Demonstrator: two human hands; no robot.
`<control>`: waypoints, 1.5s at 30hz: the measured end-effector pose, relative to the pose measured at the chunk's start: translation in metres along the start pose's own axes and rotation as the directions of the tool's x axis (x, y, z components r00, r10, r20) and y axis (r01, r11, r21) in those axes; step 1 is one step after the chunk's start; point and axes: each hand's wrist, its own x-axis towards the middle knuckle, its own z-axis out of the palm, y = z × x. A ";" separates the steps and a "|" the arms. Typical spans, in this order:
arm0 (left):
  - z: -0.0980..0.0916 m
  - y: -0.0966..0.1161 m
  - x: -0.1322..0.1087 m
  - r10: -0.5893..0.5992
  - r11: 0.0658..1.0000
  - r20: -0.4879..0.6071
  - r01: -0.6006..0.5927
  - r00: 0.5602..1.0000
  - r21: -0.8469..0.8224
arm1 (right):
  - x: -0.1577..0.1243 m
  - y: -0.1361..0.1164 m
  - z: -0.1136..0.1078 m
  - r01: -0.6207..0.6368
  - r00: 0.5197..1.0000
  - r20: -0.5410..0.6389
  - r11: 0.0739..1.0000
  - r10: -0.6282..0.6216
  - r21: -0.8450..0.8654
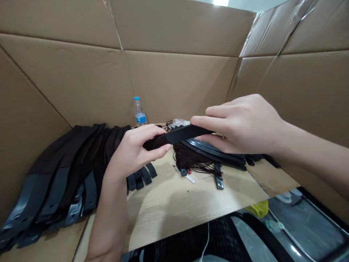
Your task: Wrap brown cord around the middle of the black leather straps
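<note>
A dark flat strip [180, 134] is held up above the table between my two hands. Its left part is brownish and looks wrapped; the part right of it is smooth and black. My left hand [139, 145] grips the wrapped end between thumb and fingers. My right hand [237, 123] pinches the other end, with the thumb below and fingers on top. Under the strip lies a bundle of dark brown cord [188, 158]. Beside the cord, a stack of curved black strips [218, 151] rests on the table.
A large pile of similar curved strips [60, 182] covers the table's left side. A water bottle [140, 114] stands at the back against the cardboard wall [180, 80]. A small white tool [189, 178] lies on the wooden table [174, 214]. A yellow bag [259, 208] shows below the front edge.
</note>
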 end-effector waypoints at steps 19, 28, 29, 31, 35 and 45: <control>0.008 -0.012 0.003 -0.103 0.993 -0.066 0.099 0.993 -0.062 | 0.014 0.009 0.008 -0.035 0.997 -0.073 0.982 0.022 -0.184; 0.018 -0.018 0.008 0.025 0.986 -0.206 0.010 0.978 0.166 | 0.034 0.022 -0.001 0.024 1.000 -0.005 0.991 -0.025 -0.130; 0.018 -0.019 0.009 0.027 0.985 -0.197 0.008 0.980 0.171 | 0.035 0.020 0.000 0.019 1.000 -0.011 0.993 -0.021 -0.120; 0.018 -0.020 0.009 0.009 0.988 -0.179 0.019 0.984 0.154 | 0.037 0.015 0.002 0.004 1.000 -0.010 0.995 -0.005 -0.101; 0.018 -0.021 0.009 -0.033 0.997 -0.138 0.044 0.990 0.071 | 0.039 0.008 0.006 0.003 1.000 0.001 0.996 -0.003 -0.084; 0.013 -0.027 0.009 -0.056 0.998 -0.005 0.056 0.998 -0.036 | 0.038 0.012 0.014 0.013 1.000 0.021 0.998 -0.011 -0.067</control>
